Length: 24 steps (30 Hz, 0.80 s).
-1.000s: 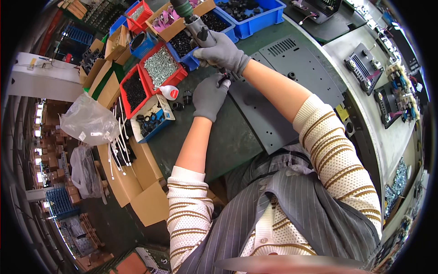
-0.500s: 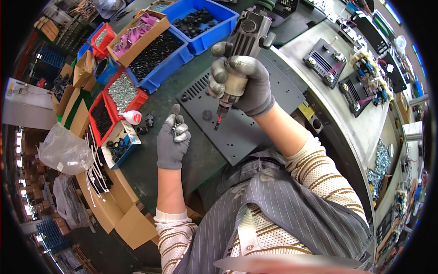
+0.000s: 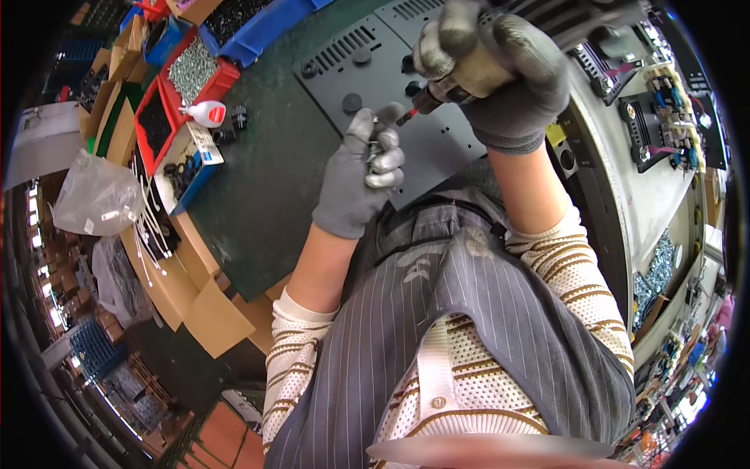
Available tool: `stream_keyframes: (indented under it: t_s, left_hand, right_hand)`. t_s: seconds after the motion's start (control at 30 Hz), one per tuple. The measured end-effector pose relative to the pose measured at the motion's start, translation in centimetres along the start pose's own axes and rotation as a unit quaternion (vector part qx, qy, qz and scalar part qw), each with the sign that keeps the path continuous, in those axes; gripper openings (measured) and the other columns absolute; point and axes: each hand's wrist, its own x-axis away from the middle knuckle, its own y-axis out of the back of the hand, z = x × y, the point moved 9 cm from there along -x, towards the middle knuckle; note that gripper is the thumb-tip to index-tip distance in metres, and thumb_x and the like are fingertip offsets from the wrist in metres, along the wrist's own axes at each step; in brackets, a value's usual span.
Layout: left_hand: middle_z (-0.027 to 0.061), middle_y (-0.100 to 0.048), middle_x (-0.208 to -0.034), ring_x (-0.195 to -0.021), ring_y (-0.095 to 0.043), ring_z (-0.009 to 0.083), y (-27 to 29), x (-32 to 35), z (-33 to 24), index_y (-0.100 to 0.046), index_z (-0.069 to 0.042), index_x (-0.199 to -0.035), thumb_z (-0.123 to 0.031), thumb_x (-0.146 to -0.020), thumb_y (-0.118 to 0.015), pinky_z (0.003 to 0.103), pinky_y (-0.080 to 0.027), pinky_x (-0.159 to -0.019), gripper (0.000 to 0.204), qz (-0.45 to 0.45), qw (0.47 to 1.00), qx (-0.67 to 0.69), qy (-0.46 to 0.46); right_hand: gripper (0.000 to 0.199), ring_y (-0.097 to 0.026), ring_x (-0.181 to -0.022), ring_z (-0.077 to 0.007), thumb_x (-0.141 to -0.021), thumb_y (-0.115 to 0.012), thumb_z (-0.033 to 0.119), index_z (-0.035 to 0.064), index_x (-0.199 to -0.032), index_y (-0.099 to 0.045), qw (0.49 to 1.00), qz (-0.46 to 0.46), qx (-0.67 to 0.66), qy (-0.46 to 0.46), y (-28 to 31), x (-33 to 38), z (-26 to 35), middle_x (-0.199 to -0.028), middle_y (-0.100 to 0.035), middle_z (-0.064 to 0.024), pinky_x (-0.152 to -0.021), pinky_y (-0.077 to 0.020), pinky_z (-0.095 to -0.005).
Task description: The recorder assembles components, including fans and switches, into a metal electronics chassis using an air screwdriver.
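Observation:
My right hand (image 3: 508, 82), in a grey coated glove, is wrapped round a power screwdriver (image 3: 476, 74). The tool is tilted, its red-banded bit (image 3: 406, 116) pointing down and left to the fingertips of my left hand (image 3: 359, 176). That hand, gloved the same way, is curled closed round a few small metal screws (image 3: 373, 148), partly hidden by the fingers. Whether the bit touches a screw or the glove I cannot tell. Beneath both hands lies a dark grey metal panel (image 3: 437, 164) with slots, small holes and round black feet.
Left on the green bench (image 3: 258, 187) stand a red bin of silver screws (image 3: 194, 70), a red bin of black parts (image 3: 162, 125), a white bottle (image 3: 206, 113) and a blue box (image 3: 195, 184). Several black plates with parts (image 3: 644, 129) occupy the right-hand table.
My left hand has moved right and up, over the panel's edge. My right hand has swung the screwdriver right and tilted it, so its bit meets the left fingertips. The view has shifted.

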Motion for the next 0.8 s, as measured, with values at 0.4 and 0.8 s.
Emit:
stream_keyframes:
  t_s: [0.4, 0.8]
  left_hand:
    - [-0.0009, -0.042, -0.066, -0.048, -0.032, 0.0045, -2.2, 0.4, 2.5, -0.052, -0.002, -0.098, -0.036, -0.098, -0.044, 0.015, -0.025, -0.035, 0.035, 0.016, 0.996, 0.031, 0.080]
    - [-0.0012, -0.060, -0.073, -0.063, -0.051, 0.0078, -5.5, -1.3, -7.0, -0.066, 0.001, -0.102, -0.035, -0.090, -0.058, 0.021, -0.043, -0.057, 0.038, -0.025, 0.710, -0.636, -0.302]
  right_hand:
    - [0.049, -0.062, -0.076, -0.0284, -0.076, -0.068, 0.009, 0.0034, -0.117, -0.043, 0.983, -0.171, 0.036, -0.054, -1.0, 3.2, -0.7, -0.085, -0.059, -0.0147, -0.064, -0.0536, -0.0398]
    - [0.037, -0.057, -0.068, -0.0215, -0.085, -0.057, 0.033, 0.0058, -0.110, -0.056, 0.944, -0.307, 0.123, 0.016, 7.2, 3.0, 3.7, -0.079, -0.059, -0.0054, -0.063, -0.0469, -0.0342]
